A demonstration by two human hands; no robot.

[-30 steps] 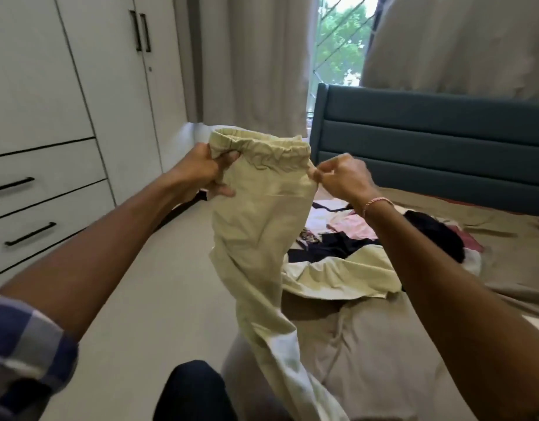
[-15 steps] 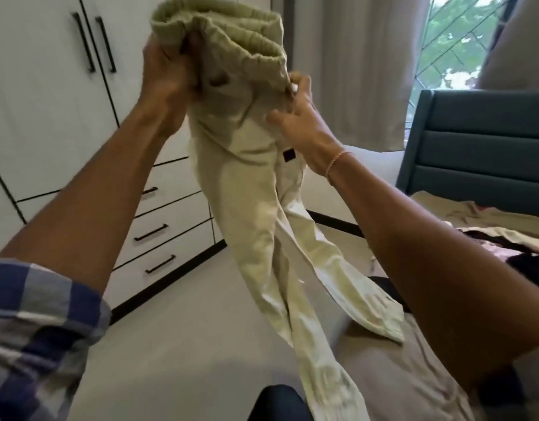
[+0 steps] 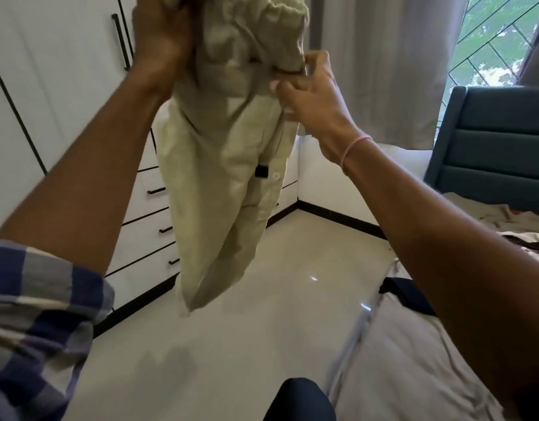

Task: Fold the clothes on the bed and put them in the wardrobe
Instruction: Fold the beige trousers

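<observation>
Pale yellow-green trousers (image 3: 222,165) with an elastic waistband hang in the air over the floor, legs dangling free. My left hand (image 3: 161,41) grips the waistband at its left side, high near the top edge of the view. My right hand (image 3: 310,92) pinches the waistband's right side. The bed (image 3: 414,369) with a beige cover lies at the lower right, with dark and light clothes (image 3: 526,241) on it near the right edge. The white wardrobe (image 3: 55,74) with black handles fills the left.
White drawers (image 3: 143,226) with black handles sit under the wardrobe doors. A teal headboard (image 3: 499,147) stands at the right, with grey curtains (image 3: 383,65) and a window behind it. Pale tiled floor (image 3: 231,344) spreads between wardrobe and bed. My dark-clad knee (image 3: 298,399) shows at the bottom.
The trousers have been lifted off the bed and now hang clear above the floor. Both hands rose with the waistband, and my view turned left toward the wardrobe.
</observation>
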